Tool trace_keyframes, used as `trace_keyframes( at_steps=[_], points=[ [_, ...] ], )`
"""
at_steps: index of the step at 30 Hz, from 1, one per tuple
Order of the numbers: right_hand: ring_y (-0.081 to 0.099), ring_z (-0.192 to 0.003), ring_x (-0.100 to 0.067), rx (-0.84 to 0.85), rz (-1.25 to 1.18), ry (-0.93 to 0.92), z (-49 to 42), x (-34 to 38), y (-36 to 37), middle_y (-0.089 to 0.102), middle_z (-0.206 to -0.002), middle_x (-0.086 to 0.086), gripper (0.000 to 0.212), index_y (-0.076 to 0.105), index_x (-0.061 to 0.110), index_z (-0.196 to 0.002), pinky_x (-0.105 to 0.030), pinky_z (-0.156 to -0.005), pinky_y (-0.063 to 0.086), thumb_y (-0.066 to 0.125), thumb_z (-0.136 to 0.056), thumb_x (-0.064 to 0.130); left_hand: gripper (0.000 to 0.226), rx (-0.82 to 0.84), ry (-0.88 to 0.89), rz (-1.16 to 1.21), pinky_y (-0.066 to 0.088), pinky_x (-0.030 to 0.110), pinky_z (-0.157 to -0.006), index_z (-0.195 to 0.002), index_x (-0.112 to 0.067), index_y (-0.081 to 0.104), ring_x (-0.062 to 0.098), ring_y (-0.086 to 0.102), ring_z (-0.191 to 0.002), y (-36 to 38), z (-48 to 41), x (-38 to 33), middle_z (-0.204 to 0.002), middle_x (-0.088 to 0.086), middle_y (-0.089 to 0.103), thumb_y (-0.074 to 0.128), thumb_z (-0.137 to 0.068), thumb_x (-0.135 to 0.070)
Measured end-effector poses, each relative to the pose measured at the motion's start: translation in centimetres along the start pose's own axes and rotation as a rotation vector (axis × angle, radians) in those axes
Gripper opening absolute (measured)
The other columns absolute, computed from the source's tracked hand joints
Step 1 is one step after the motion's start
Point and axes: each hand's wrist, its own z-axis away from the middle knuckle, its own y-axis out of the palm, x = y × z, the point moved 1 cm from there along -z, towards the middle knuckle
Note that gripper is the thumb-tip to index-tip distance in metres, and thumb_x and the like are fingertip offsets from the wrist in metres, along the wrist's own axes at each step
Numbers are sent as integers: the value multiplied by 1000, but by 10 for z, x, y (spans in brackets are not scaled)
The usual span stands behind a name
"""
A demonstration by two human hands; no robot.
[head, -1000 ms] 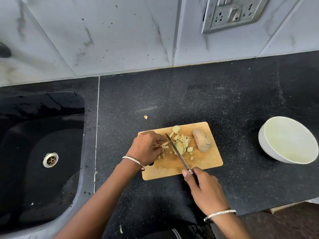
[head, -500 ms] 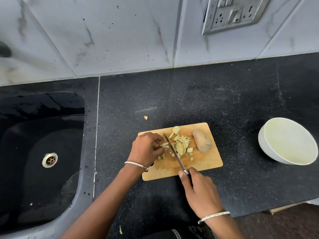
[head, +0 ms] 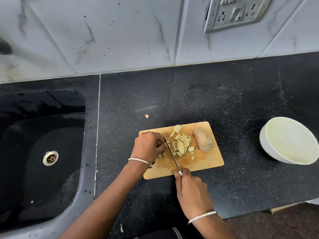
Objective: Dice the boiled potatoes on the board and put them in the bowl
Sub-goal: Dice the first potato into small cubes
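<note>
The black speckled counter point(head: 224, 100) runs under both arms, with the dark sink point(head: 89, 169) sunk into it well out beyond the left hand's knuckles. The white bowl point(head: 265, 149) sits tilted on the counter, well away from the right hand's fingers on the side opposite the sink. The wooden board point(head: 207, 163) lies beneath both sets of fingers. The left forearm comes in at a slant; the left hand point(head: 148, 146) is bent down at the wrist, its fingers curled tight and pinching potato strips point(head: 168, 144) against the board. The right hand point(head: 191, 190) reaches in from the near edge, fingers wrapped round the handle of the knife point(head: 170, 152), forefinger stretched forward along it. The blade slants away from that forefinger and touches the left fingertips. A whole unpeeled potato point(head: 203, 142) rests on the board, past the blade from the left fingers. The diced pieces point(head: 181, 145) lie heaped between blade and potato. A stray piece point(head: 146, 116) sits on the counter, beyond the left knuckles
</note>
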Motion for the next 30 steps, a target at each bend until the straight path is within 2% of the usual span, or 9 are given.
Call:
trace_keyframes(
  at_steps=[8,12,14,17,23,27,30],
  points=[
    [67,-88,-29,-30,-6,3,-5,-3,-4,66,-92,-1,36,48,21,-110,-34,-64,39,23,-103,46,14,16,30,-25,51,26,-73,-93,-31,71,6,60,-75,-2,-2,0,-75,-14,65,75,-79,-28],
    [67,-88,-26,-28,-30,-19,-6,-3,-5,66,-91,1,34,48,23,-104,-31,-62,37,23,-103,46,12,-4,30,-39,44,20,-68,-92,-30,72,4,57,-75,0,-1,-1,-78,-14,64,74,-80,-28],
    [67,-86,-25,-23,-36,-25,-5,-2,-6,66,-90,2,35,48,23,-103,-32,-63,39,22,-103,46,12,-7,21,-29,48,21,-70,-92,-29,73,4,58,-75,1,-1,-1,-81,-13,67,73,-80,-26],
    [67,-86,-25,-14,-38,-6,-5,0,-6,66,-90,1,39,51,22,-108,-34,-65,45,21,-103,47,11,-16,12,13,54,28,-74,-89,-27,75,5,62,-74,2,-1,0,-80,-12,69,74,-79,-23],
    [66,-101,-31,14,100,86,-9,10,-4,67,-107,-6,38,46,16,-124,-35,-69,45,22,-105,39,8,-51,13,59,54,28,-73,-85,-25,76,3,60,-68,3,2,1,-76,-11,70,77,-78,-22],
    [66,-98,-30,29,84,77,-1,2,-4,67,-102,-5,37,48,18,-120,-33,-66,44,22,-105,40,8,-74,1,88,56,30,-74,-86,-25,76,5,64,-70,5,4,1,-77,-10,71,77,-78,-23],
    [67,-88,-26,7,41,45,11,-8,-8,65,-90,-1,36,48,22,-107,-31,-63,43,19,-103,44,11,-76,5,132,57,31,-73,-88,-24,76,4,65,-70,5,4,2,-77,-11,72,79,-77,-25]
  ],
)
